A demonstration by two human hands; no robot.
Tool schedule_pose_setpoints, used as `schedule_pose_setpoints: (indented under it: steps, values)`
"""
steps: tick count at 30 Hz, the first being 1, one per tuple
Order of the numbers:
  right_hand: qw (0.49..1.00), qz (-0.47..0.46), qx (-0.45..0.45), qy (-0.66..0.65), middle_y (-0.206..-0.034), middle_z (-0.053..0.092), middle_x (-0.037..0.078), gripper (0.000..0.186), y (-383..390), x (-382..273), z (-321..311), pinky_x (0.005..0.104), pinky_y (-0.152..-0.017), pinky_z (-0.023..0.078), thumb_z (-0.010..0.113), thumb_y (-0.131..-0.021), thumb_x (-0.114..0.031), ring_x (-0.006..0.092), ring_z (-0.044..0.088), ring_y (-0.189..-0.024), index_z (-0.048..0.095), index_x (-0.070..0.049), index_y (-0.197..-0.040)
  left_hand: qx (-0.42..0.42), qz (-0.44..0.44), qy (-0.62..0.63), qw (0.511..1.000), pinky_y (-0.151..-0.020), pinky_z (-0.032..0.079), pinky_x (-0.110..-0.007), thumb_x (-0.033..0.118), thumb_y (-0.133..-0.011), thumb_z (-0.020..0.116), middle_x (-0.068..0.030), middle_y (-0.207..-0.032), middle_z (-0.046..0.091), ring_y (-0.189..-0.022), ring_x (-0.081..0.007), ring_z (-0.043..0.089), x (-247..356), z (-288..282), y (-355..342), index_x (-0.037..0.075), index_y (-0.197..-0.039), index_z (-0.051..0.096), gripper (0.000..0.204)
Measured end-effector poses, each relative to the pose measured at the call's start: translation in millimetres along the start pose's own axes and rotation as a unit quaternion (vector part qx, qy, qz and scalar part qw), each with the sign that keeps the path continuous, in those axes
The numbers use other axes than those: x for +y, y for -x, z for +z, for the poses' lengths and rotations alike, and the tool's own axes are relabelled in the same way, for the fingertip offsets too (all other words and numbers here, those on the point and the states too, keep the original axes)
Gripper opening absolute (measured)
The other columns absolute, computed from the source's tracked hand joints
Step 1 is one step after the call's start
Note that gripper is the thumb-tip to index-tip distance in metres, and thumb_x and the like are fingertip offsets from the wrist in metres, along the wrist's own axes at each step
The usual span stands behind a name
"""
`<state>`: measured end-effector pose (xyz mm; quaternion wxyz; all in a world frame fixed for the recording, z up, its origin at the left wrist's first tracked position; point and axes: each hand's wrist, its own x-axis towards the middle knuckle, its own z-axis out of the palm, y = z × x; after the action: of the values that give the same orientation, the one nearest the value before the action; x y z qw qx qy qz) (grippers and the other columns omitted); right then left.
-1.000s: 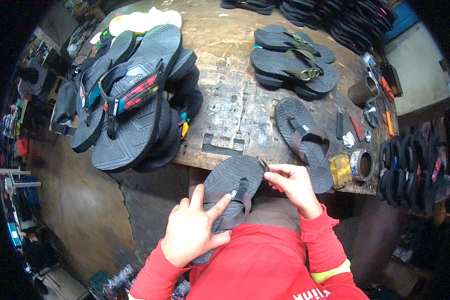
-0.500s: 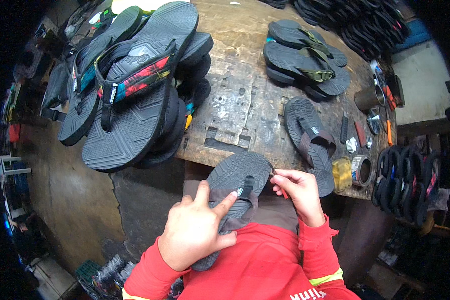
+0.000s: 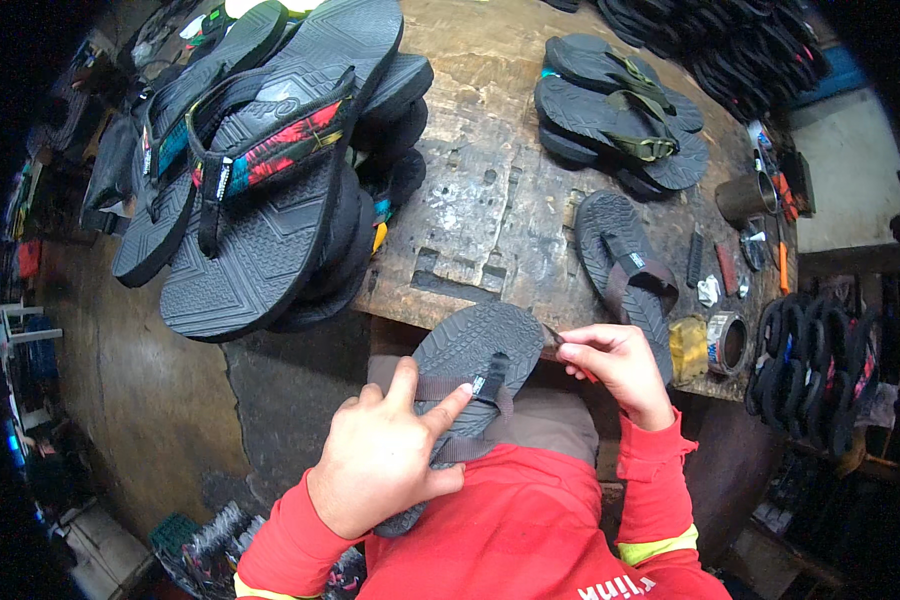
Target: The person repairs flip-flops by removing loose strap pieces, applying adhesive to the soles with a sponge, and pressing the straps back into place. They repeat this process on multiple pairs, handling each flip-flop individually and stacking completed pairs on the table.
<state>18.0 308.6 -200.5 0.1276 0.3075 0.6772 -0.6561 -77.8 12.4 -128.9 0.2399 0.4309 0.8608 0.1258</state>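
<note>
A black flip-flop (image 3: 475, 335) with a grey-brown webbing strap rests on my lap, its toe end by the bench edge. My left hand (image 3: 385, 450) grips it across the strap, index finger pressing near the small label and thumb along the side. My right hand (image 3: 618, 368), fingers pinched, holds a slim tool (image 3: 553, 337) with a dark pointed tip and a bit of red at the other end; it looks like a small blade, though most of it is hidden by the fingers. The tip is close to the sole's right edge near the toe.
A worn wooden bench (image 3: 460, 215) lies ahead. It carries stacked patterned flip-flops (image 3: 255, 240), green-strapped sandals (image 3: 620, 120), a matching brown-strapped sandal (image 3: 625, 250), a tape roll (image 3: 727, 340), a yellow block (image 3: 688, 350) and a metal cup (image 3: 745, 198). More sandals (image 3: 815, 350) hang at right.
My right hand has shifted a little to the right with the slim tool, away from the sole's edge. My left hand keeps its hold on the flip-flop.
</note>
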Motion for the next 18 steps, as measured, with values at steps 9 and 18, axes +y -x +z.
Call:
schedule_pose_setpoints:
  steps: [9, 18]
  values:
    - [1.000, 0.012, -0.019, 0.018, -0.090, 0.077, 0.004, 0.027, -4.5, -4.1, 1.4, 0.0243, -0.070, 0.055, 0.079, -0.096, -0.015, 0.0083, 0.067, -0.076, 0.078, 0.003, -0.117, 0.008, 0.024, -0.008, 1.000, -0.084, 0.060, -0.046, 0.042, -0.063, 0.089, -0.0299, -0.136, 0.055, -0.091, -0.0413, 0.071, -8.3, -0.6, 0.2, 0.023, -0.134, 0.074, 0.075]
    - [0.997, 0.038, -0.027, 0.055, -0.090, 0.077, 0.002, 0.025, -7.9, -9.8, 2.0, 0.0240, -0.071, 0.055, 0.080, -0.094, -0.012, 0.0069, 0.066, -0.076, 0.079, 0.003, -0.115, 0.009, 0.060, -0.036, 0.997, -0.080, 0.059, -0.044, 0.037, -0.057, 0.091, -0.0273, -0.138, 0.056, -0.091, -0.0371, 0.068, -20.4, -5.4, 0.8, 0.025, -0.132, 0.075, 0.078]
